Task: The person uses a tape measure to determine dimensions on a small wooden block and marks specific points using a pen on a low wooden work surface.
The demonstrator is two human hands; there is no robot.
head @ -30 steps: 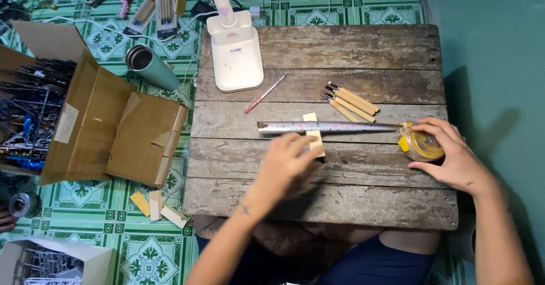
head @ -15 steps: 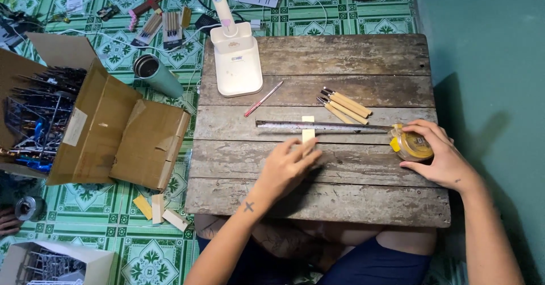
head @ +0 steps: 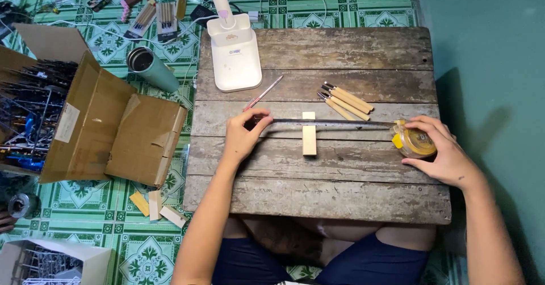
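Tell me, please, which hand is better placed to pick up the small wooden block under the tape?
Probably the left hand. It pins the tape's end close to the wooden block, while the right hand grips the yellow tape measure case further from the block.

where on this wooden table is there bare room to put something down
Bare: the far right planks beside the white lamp base, and the near plank below the pale wood block. Crowded: the middle, with the tape blade, wooden-handled tools and both hands.
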